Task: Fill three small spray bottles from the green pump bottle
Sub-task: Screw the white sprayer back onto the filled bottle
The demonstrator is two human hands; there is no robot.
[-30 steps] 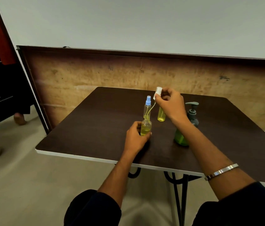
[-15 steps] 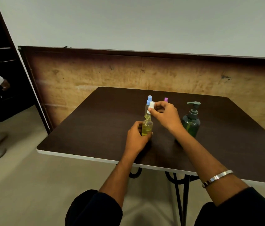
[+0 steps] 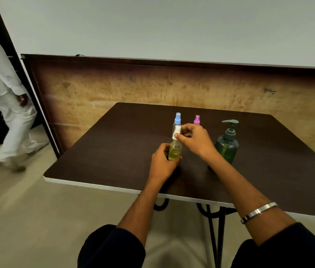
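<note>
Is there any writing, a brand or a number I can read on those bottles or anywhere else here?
None can be read.
Green pump bottle: no label shows.
Three small spray bottles, white-capped, blue-capped, pink-capped: plain, no print shows.
Wooden board behind the table: a few small dark marks, too small and blurred to read.
</note>
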